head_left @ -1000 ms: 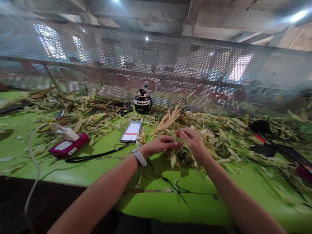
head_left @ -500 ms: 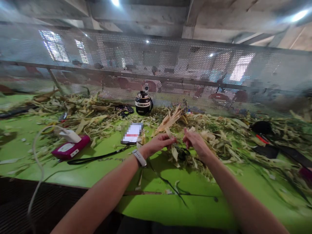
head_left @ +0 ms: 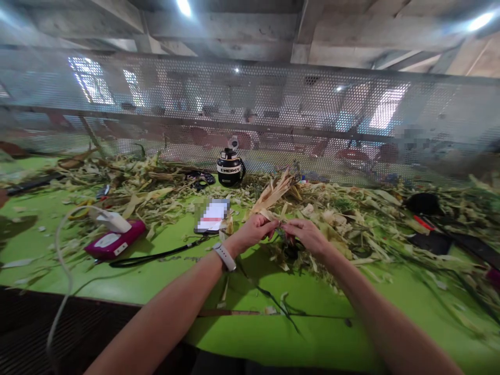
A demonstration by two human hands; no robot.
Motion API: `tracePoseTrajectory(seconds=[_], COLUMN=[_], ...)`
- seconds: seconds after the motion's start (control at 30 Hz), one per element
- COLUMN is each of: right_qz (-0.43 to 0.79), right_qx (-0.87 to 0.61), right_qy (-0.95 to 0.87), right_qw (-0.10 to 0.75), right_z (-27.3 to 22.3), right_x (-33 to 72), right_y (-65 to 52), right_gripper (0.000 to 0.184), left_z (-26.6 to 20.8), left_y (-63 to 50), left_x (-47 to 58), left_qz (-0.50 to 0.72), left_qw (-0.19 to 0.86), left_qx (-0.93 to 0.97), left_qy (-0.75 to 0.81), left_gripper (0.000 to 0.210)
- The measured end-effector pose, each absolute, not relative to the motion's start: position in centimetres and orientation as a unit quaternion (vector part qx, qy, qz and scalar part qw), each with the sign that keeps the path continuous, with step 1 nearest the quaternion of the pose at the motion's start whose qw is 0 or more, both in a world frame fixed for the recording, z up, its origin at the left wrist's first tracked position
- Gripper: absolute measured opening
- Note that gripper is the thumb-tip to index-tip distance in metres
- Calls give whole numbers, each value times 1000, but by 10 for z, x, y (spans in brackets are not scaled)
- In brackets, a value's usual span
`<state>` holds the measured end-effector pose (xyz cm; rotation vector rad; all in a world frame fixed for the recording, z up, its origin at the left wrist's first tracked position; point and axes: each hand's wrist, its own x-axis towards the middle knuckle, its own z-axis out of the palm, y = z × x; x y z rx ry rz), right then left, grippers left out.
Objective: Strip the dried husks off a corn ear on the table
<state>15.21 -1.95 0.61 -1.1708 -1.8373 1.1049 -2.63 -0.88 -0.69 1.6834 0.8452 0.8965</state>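
My left hand [head_left: 253, 232] is closed in a pinch on a pale strip of corn husk [head_left: 267, 214], part of which sticks up above the fingers. Meeting it fingertip to fingertip is my right hand [head_left: 307, 234], also pinched; what lies between its fingers is too small to make out. Just beyond the hands, a bundle of dry tan husks [head_left: 274, 191] leans on the heap. Loose shreds and something dark lie under my right hand. A pale watch band [head_left: 224, 257] circles my left wrist.
Heaps of husk scraps [head_left: 363, 208] spread over the green table [head_left: 164, 291]. A black bottle [head_left: 229, 169] stands behind a phone [head_left: 213, 214]. A magenta power strip [head_left: 115, 240] with a white plug and cable sits at left, near a black strap [head_left: 156, 253]. Perforated metal mesh [head_left: 269, 94] rises behind.
My right hand has moved left and its fingertips now meet those of my left hand. The husk strip that hung below my left fingers no longer shows there.
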Motion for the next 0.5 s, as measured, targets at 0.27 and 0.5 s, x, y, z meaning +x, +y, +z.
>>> tracePoseTrajectory(seconds=[0.27,0.5], right_qz=[464,303], right_qx=[-454,-425], right_qy=[-647,-691], right_qw=[400,500], right_z=[17,16], right_x=[157,155], right_y=[-23,-23], right_gripper=[29,29], left_z=[0,-2], left_y=[-16,-14], left_x=[-27,-26], left_qz=[356,435], left_qw=[615,597], left_qx=[626,611], left_qy=[321,285], left_gripper=[37,39])
